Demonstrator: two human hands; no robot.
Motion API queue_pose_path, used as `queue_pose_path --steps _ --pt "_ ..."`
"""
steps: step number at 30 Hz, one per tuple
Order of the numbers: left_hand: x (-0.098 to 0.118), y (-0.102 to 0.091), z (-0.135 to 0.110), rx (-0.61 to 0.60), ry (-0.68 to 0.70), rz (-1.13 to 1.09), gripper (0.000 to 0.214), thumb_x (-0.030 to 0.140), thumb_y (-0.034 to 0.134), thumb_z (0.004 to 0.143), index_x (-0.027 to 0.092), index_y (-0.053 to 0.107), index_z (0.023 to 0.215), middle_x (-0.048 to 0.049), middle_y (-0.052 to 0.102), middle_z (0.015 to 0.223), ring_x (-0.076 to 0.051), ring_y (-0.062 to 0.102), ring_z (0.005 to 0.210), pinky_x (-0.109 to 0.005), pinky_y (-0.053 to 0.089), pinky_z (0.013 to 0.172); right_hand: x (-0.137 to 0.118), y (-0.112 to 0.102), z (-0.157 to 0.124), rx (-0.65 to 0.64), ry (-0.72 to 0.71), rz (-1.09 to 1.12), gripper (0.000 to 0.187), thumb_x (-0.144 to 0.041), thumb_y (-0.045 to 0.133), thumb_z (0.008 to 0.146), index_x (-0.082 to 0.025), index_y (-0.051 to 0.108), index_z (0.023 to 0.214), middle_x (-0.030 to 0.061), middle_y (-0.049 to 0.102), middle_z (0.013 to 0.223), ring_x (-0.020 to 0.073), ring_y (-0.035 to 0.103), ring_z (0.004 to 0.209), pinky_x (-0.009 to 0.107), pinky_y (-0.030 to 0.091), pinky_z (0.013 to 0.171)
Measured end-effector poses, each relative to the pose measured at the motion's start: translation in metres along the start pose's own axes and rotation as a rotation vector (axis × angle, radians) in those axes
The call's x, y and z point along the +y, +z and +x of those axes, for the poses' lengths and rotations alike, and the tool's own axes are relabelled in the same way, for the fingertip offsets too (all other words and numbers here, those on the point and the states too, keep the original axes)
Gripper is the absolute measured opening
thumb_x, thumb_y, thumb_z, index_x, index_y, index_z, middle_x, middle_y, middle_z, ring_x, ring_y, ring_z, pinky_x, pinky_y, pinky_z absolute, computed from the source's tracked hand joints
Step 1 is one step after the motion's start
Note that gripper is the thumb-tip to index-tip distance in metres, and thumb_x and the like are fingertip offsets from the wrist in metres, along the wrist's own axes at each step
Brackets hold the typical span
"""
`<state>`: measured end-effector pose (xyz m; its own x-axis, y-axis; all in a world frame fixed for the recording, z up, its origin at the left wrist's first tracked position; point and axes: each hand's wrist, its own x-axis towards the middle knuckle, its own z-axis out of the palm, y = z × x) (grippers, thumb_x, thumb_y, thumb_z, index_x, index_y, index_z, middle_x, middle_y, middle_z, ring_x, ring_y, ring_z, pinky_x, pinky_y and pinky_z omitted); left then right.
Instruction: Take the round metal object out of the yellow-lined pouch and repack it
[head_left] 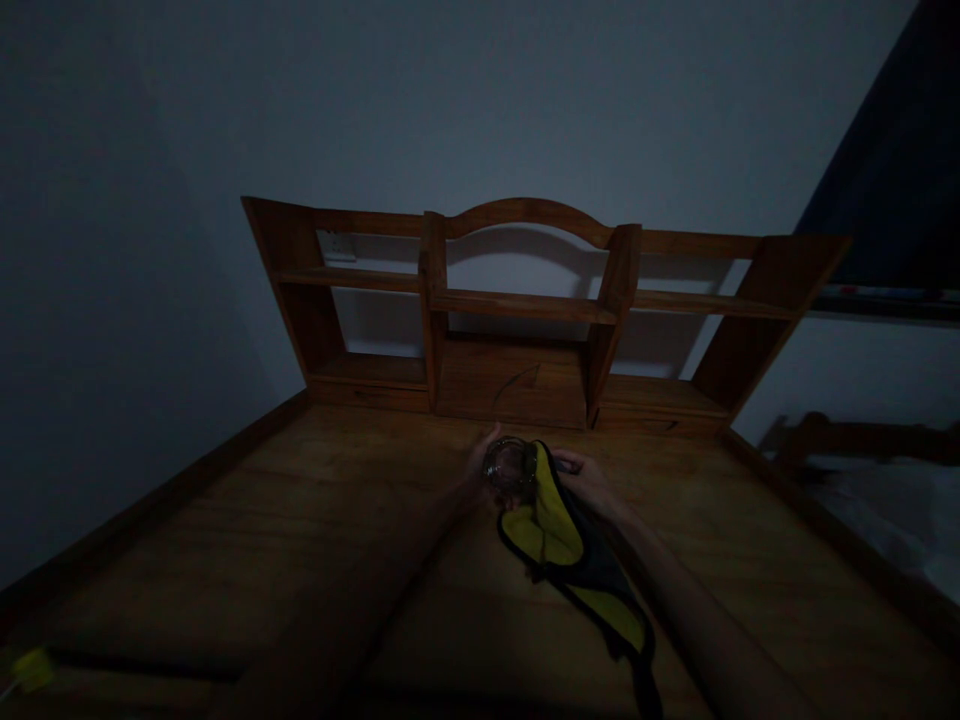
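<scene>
My left hand (480, 467) is curled around a small clear glass jar (508, 468), held just above the wooden desk (300, 540). My right hand (586, 478) grips a yellow and dark cloth (559, 540) and presses it against the jar's right side. The cloth's loose end hangs down toward me over my right forearm. The room is dim, so the jar's details are hard to make out.
A wooden shelf unit (525, 310) with bare compartments stands at the back of the desk against a pale wall. A small yellow object (30, 668) lies at the desk's near left edge. To the right, beyond the desk, sits dark furniture (862, 440).
</scene>
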<state>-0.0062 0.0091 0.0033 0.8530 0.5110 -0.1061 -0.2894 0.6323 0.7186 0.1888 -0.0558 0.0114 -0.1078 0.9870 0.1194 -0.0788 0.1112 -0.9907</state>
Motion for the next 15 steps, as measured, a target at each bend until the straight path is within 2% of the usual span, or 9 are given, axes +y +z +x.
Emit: queue_pose_path --steps 3,9,15 --pt "0.0013 -0.0016 -0.0008 -0.013 -0.011 0.108 0.087 0.073 0.013 0.083 0.004 0.066 0.083 -0.0196 0.065 0.061 -0.028 0.062 0.047 -0.034 0.045 0.037 0.0008 -0.0007 0.0003 -0.021 0.01 0.014 0.037 -0.037 0.08 0.062 -0.019 0.073 0.093 0.0034 0.072 0.086 0.0179 0.066 0.071 0.028 0.05 0.068" --pt "0.0025 0.0008 -0.0031 -0.007 0.044 0.134 0.083 0.074 0.017 0.083 0.005 0.064 0.086 -0.0214 0.068 0.075 -0.028 0.062 0.046 -0.035 0.045 0.036 0.0068 -0.0035 0.003 -0.02 0.026 0.049 0.041 -0.039 0.081 0.059 -0.02 0.073 0.095 0.0041 0.073 0.087 0.0186 0.066 0.07 0.029 0.05 0.068" --pt "0.0019 -0.0006 -0.0021 0.013 0.041 0.116 0.081 0.071 0.017 0.084 0.006 0.064 0.083 -0.019 0.066 0.065 -0.028 0.062 0.046 -0.036 0.046 0.037 0.0075 -0.004 0.0039 0.019 0.005 -0.01 0.04 -0.04 0.08 0.06 -0.018 0.073 0.093 0.005 0.073 0.085 0.0191 0.066 0.069 0.029 0.051 0.065"
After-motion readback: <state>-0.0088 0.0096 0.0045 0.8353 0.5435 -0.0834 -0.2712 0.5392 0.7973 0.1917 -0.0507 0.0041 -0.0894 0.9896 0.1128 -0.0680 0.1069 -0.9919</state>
